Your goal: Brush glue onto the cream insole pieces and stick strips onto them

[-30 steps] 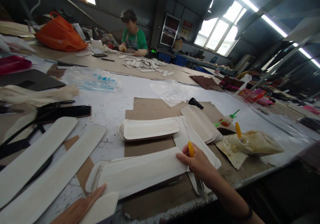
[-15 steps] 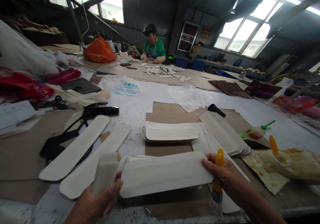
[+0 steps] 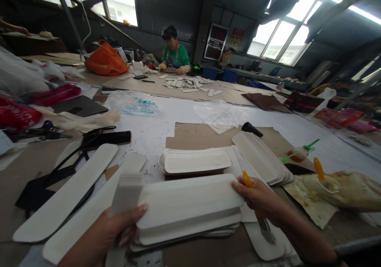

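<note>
My left hand [image 3: 117,229] grips a stack of narrow pale strips [image 3: 126,191], its thumb on the left end of a long white panel [image 3: 190,197] with rounded corners. The panel's right end is pinched by my right hand [image 3: 262,199], which also holds a yellow-handled brush [image 3: 266,231], bristles down. Just beneath this panel lies a pile of similar panels [image 3: 214,223]; I cannot tell whether they touch. Behind it sits a smaller stack of pale panels [image 3: 196,161]. Another fanned stack [image 3: 262,159] rests to the right, and two long pale pieces [image 3: 68,195] lie on the left.
A glue-stained pot [image 3: 323,183] with another yellow-handled brush stands at right, near a green-tipped bottle [image 3: 302,151]. A black phone-like object [image 3: 114,138] and black straps lie at left. Across the table, a person in green [image 3: 175,56] works behind scattered pale pieces [image 3: 184,83].
The panel between my hands has shifted slightly up and left in view, showing more of the pile below. The brush has tilted, bristles swinging right. The whole view has shifted a little.
</note>
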Action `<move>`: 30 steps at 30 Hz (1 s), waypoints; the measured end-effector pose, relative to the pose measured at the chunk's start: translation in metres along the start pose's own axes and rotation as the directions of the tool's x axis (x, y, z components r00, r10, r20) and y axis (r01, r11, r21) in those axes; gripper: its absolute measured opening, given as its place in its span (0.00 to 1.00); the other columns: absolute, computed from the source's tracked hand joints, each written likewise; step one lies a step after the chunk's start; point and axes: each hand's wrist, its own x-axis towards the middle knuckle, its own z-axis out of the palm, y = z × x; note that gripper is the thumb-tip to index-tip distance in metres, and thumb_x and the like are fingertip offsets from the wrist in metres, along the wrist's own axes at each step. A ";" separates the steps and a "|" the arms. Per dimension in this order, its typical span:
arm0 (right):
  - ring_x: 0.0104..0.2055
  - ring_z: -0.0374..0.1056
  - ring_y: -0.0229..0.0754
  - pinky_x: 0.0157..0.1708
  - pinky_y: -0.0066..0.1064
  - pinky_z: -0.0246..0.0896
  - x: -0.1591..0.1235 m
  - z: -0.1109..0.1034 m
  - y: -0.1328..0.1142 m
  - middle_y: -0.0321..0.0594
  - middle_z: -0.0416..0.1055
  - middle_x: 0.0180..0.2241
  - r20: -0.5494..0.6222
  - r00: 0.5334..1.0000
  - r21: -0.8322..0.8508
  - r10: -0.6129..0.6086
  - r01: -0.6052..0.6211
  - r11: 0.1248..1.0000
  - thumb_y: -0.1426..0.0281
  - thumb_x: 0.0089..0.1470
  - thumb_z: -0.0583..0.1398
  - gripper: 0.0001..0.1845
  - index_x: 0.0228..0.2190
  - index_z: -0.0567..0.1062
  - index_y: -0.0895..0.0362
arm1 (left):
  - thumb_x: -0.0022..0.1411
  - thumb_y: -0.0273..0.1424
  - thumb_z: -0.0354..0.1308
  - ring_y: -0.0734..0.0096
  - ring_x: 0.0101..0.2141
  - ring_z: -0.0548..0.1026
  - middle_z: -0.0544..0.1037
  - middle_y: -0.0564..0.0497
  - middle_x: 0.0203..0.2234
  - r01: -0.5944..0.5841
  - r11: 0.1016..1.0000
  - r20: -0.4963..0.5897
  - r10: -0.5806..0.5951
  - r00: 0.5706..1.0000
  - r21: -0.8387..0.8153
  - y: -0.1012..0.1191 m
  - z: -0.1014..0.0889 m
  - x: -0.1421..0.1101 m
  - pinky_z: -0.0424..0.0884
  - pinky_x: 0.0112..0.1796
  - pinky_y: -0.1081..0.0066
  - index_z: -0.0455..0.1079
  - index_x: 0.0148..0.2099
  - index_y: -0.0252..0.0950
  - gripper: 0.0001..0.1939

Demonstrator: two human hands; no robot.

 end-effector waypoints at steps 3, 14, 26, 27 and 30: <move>0.15 0.42 0.29 0.14 0.23 0.38 0.027 -0.012 -0.015 0.25 0.45 0.16 -0.100 0.989 -0.236 -0.110 0.084 0.968 0.53 0.47 0.53 0.19 0.20 0.53 0.53 | 0.41 0.45 0.65 0.83 0.14 0.50 0.54 0.61 0.09 -0.061 0.996 0.080 0.056 0.995 0.061 0.033 0.012 0.022 0.49 0.17 0.78 0.55 0.18 0.37 0.23; 0.21 0.62 0.38 0.22 0.27 0.51 0.095 -0.027 -0.033 0.36 0.61 0.16 -0.292 0.924 -0.642 -0.246 0.001 0.767 0.67 0.52 0.52 0.14 0.18 0.65 0.57 | 0.42 0.40 0.61 0.80 0.14 0.59 0.63 0.55 0.09 -0.201 0.929 0.081 0.185 0.979 0.310 0.061 0.036 0.096 0.54 0.18 0.77 0.60 0.15 0.34 0.18; 0.28 0.68 0.44 0.26 0.31 0.56 0.001 -0.022 -0.061 0.43 0.71 0.24 -0.370 0.778 -0.684 -0.507 0.141 0.716 0.51 0.58 0.41 0.29 0.26 0.70 0.56 | 0.43 0.47 0.62 0.83 0.13 0.53 0.57 0.62 0.08 -0.131 0.896 -0.088 0.184 0.979 0.424 0.043 -0.008 0.028 0.47 0.16 0.81 0.65 0.30 0.32 0.22; 0.27 0.67 0.43 0.26 0.30 0.57 -0.011 -0.017 -0.061 0.41 0.71 0.23 -0.359 0.768 -0.634 -0.531 0.217 0.742 0.49 0.57 0.41 0.30 0.25 0.70 0.56 | 0.44 0.48 0.61 0.83 0.13 0.53 0.57 0.62 0.08 -0.115 0.885 -0.107 0.182 0.977 0.451 0.033 -0.011 0.022 0.48 0.16 0.80 0.66 0.31 0.32 0.23; 0.20 0.62 0.38 0.21 0.28 0.57 -0.037 0.009 -0.054 0.37 0.67 0.19 -0.298 0.809 -0.384 -0.508 0.385 0.839 0.46 0.55 0.43 0.30 0.25 0.71 0.56 | 0.41 0.48 0.60 0.78 0.12 0.55 0.59 0.61 0.08 -0.091 0.886 -0.114 0.159 0.981 0.455 0.002 -0.014 0.011 0.50 0.15 0.77 0.66 0.33 0.33 0.24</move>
